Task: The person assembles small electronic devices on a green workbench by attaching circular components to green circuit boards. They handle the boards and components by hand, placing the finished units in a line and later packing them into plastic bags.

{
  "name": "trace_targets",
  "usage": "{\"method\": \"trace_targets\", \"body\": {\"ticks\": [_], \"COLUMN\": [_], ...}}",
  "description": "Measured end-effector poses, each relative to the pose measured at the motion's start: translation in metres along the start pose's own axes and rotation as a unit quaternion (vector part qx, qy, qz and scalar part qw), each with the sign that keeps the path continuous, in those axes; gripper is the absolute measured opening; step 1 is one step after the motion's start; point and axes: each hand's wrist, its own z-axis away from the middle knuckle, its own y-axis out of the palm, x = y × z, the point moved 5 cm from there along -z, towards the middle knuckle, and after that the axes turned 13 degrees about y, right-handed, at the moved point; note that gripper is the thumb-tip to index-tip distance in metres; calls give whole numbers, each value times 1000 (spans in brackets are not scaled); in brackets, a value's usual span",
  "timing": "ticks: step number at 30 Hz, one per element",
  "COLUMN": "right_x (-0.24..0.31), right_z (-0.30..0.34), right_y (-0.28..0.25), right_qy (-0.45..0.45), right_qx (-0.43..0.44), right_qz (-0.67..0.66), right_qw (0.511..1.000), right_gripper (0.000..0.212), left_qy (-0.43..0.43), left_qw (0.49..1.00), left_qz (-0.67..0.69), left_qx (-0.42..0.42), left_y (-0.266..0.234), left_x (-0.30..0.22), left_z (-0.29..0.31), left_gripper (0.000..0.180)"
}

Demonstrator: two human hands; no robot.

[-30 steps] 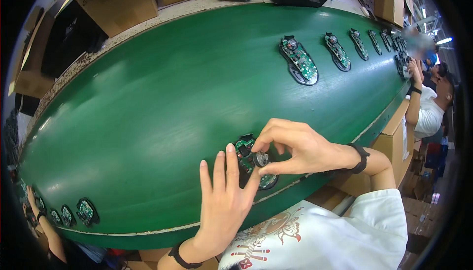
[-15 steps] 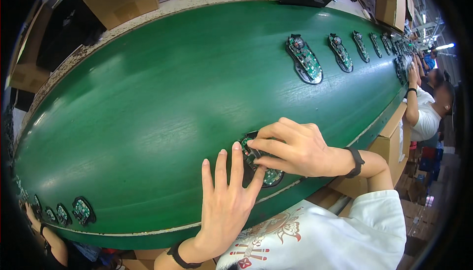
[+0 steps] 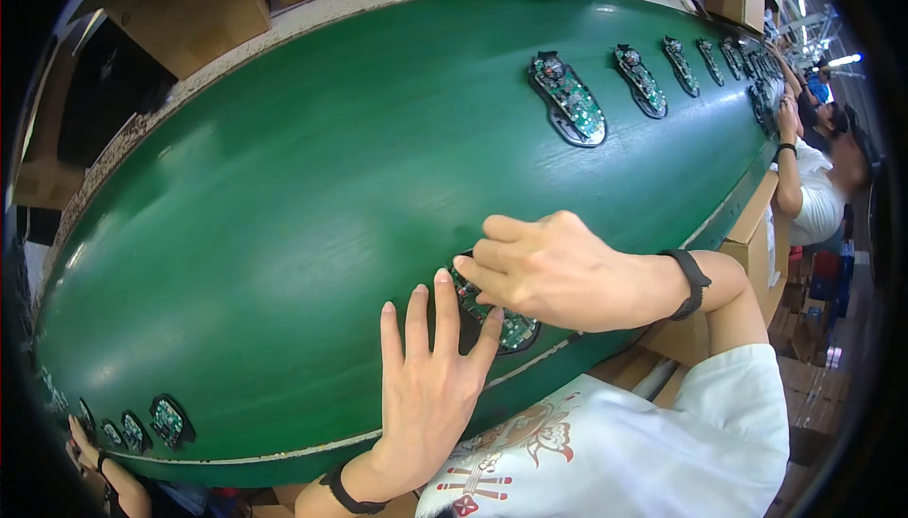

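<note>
1. The left hand (image 3: 430, 390) is spread wide, palm down, gripping nothing; its index fingertip and thumb rest at the circuit board.
2. The right hand (image 3: 560, 272) is bent over the board, fingers curled and drawn together; whether they hold something cannot be told.
3. That circuit board (image 3: 519, 331) lies on the green table (image 3: 284, 225) near its close edge, partly covered by both hands.
4. Farther off, more boards (image 3: 569, 102) stand in a row toward a co-worker (image 3: 815, 182).
5. Cardboard boxes (image 3: 194, 12) line the far side.
</note>
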Motion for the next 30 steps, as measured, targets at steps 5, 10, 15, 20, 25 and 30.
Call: {"method": "trace_targets", "body": {"ticks": [5,10,15,20,25,30], "right_x": [6,16,12,5,1,-6], "right_z": [13,46,30,31,33,30], "right_y": [6,16,12,9,9,9], "right_qy": [-1,33,46,56,51,54], "right_qx": [-70,-169,-117,-109,-111,-88], "right_qz": [22,66,0,-39,-61,-104], "right_qw": [997,983,992,992,991,989], "right_gripper": [33,53,54,55,46,42], "left_qy": [1,0,1,2,-26,-15], "left_qw": [1000,1000,1000,997,992,993], "left_qz": [-1,-4,-14,82,121,115], "left_qx": [-5,-20,1,-12,-22,25], "left_y": [0,-1,1,-8,-9,-1], "left_x": [0,-2,0,7,22,15], "left_z": [0,-3,-4,-1,10,7], "left_gripper": [41,43,44,61,82,84]}}
